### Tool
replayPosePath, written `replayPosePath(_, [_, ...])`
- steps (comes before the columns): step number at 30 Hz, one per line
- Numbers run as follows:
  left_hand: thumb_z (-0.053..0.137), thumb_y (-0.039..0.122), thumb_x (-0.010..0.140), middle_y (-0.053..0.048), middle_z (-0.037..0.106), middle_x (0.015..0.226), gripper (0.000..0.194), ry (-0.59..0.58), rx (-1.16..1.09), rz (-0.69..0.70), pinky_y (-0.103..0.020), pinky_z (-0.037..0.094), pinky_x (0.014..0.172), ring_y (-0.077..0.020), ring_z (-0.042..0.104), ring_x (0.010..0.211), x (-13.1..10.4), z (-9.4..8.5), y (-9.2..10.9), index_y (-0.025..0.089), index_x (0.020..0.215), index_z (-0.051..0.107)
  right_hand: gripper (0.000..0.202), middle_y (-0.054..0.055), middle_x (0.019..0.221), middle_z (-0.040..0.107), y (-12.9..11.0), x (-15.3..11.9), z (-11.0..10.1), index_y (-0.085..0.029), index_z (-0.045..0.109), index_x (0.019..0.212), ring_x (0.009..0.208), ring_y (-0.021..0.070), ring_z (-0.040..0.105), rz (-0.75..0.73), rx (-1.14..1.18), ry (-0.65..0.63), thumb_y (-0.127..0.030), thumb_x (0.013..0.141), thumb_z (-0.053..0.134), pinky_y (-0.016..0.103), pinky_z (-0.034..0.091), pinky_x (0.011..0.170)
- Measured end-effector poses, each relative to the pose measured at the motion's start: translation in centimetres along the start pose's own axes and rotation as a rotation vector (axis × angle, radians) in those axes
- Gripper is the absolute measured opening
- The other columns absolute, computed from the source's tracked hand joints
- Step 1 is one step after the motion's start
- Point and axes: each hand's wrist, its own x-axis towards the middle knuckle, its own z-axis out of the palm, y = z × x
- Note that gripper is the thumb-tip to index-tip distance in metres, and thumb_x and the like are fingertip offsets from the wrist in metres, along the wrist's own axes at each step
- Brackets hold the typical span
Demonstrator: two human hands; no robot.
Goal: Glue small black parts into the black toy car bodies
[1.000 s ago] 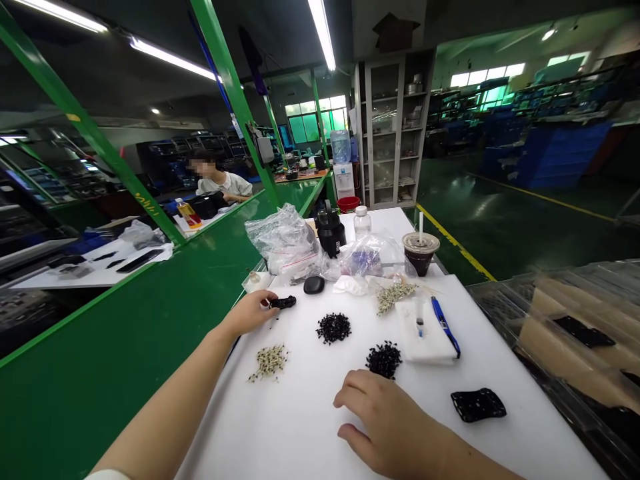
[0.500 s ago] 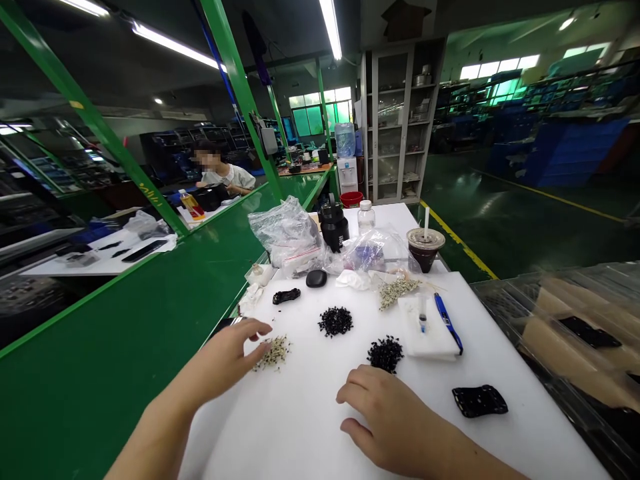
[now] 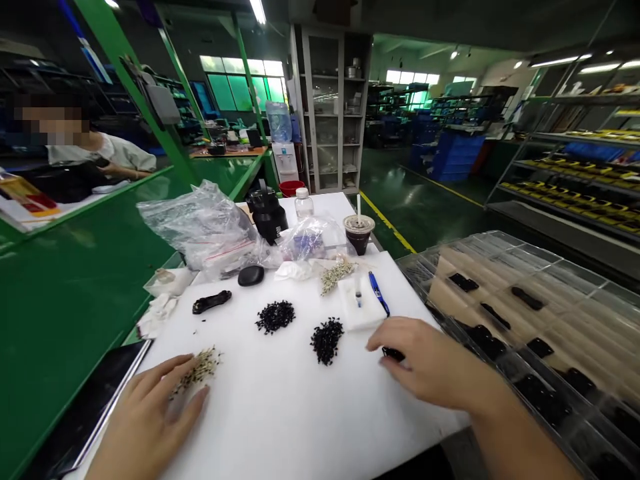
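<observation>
My left hand (image 3: 150,413) is low on the left, fingers spread beside a small pile of pale and dark bits (image 3: 200,368), with nothing in its grasp. On the right, the fingers and thumb of my right hand (image 3: 425,363) curl round a black plastic part (image 3: 393,354) at the tabletop; the hand covers most of it. Between the hands lie two heaps of tiny black pieces, a farther heap (image 3: 275,317) and a nearer heap (image 3: 327,341). Another slim black part (image 3: 212,302) rests at the left.
Behind are a black oval case (image 3: 251,275), plastic bags (image 3: 205,230), a black bottle (image 3: 269,217) and a cup with a straw (image 3: 359,233). A syringe (image 3: 358,293) and a blue utility knife (image 3: 379,293) lie at the right. Clear divided trays (image 3: 500,293) stand beside the table. A co-worker sits far left.
The view has turned to the right. My right hand has moved from beside the nearer black heap to the black part on the right. My left hand has come down nearer to me.
</observation>
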Motion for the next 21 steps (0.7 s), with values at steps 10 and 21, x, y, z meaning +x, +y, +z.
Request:
replayPosePath(10, [0.050, 0.047, 0.085, -0.012, 0.071, 0.106, 0.035, 0.012, -0.014, -0.065, -0.053, 0.052, 0.093, -0.0333, 0.064, 0.098, 0.2, 0.0, 2.3, 0.024, 0.095, 0.074, 0.038, 0.007, 0.111, 0.067, 6.4, -3.4, 0.8, -0.021, 0.069, 0.114, 0.106, 0.0243, 0.062, 0.202, -0.197, -0.080, -0.006, 0.081, 0.058, 0.039, 0.050, 0.096])
replayPosePath(21, [0.049, 0.047, 0.090, -0.010, 0.071, 0.103, 0.035, 0.017, -0.064, -0.045, -0.047, 0.050, 0.092, -0.0307, 0.062, 0.098, -0.1, -0.5, 2.6, 0.023, 0.093, 0.074, 0.033, 0.008, 0.107, 0.065, 2.1, -1.4, 1.6, -0.019, 0.064, 0.111, 0.101, 0.0244, 0.060, 0.037, -0.238, -0.013, -0.008, 0.082, 0.055, 0.040, 0.052, 0.090])
